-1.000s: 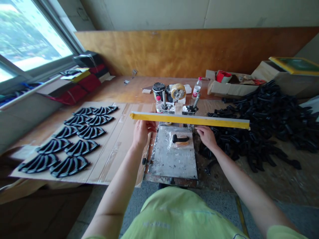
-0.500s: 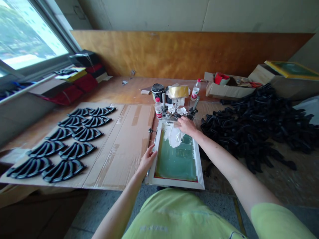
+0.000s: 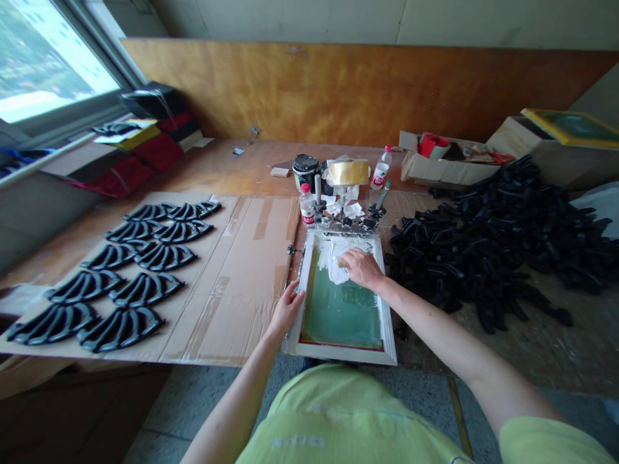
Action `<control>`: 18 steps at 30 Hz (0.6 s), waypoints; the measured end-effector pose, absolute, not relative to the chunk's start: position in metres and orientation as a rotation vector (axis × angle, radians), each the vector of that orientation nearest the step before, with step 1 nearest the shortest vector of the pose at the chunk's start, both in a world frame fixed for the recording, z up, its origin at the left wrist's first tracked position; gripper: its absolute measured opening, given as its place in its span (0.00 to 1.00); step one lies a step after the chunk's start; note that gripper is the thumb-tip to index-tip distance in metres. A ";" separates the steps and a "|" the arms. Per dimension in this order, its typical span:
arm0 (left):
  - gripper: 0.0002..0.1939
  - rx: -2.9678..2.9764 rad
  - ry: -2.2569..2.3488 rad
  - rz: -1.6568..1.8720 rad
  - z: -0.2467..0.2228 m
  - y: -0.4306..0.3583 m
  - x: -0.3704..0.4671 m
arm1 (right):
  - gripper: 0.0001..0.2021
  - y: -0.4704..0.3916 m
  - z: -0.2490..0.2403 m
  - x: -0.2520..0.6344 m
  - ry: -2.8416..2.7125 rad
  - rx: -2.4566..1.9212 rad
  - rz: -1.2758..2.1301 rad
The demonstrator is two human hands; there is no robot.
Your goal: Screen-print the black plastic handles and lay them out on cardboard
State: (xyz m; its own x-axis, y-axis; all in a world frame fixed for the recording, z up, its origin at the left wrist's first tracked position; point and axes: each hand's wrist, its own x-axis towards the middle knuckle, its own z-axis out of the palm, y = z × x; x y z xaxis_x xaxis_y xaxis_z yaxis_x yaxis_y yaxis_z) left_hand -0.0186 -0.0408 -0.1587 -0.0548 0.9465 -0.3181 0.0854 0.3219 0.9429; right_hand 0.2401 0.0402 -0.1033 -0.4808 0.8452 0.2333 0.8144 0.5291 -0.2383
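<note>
A screen printing frame (image 3: pixel 391 345) with a pale border and a green mesh (image 3: pixel 338 316) lies in front of me. White ink (image 3: pixel 333 265) is smeared over the far part of its mesh. My right hand (image 3: pixel 363 267) is closed on a small squeegee (image 3: pixel 343 261), mostly covered by the fingers, at the right side of the ink. At the left rail of the frame, my left hand (image 3: pixel 289 306) holds the edge with its thumb and fingers. A metal hinge clamp (image 3: pixel 345 224) spans the frame's far end. Whatever lies under the mesh is hidden.
Fan-shaped black parts (image 3: pixel 147 290) lie in two columns on cardboard (image 3: pixel 242 258) at left. Loose black parts (image 3: pixel 483 245) are heaped at right. Behind the clamp stand bottles (image 3: pixel 381 169), a black tub (image 3: pixel 305 171) and a tape roll (image 3: pixel 348 173). An open carton (image 3: pixel 447 173) sits farther right.
My right hand has moved toward me with the squeegee, from the far end of the frame onto the ink. The left hand stays at the left rail. The view has tilted slightly.
</note>
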 end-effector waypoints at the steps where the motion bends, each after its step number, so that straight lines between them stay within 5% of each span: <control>1: 0.36 1.013 1.441 0.946 -0.159 -0.041 -0.018 | 0.13 0.033 -0.103 0.242 -2.502 -1.271 0.164; 18: 0.39 0.917 1.381 0.915 -0.129 -0.044 -0.014 | 0.09 0.028 -0.093 0.254 -2.463 -1.045 0.290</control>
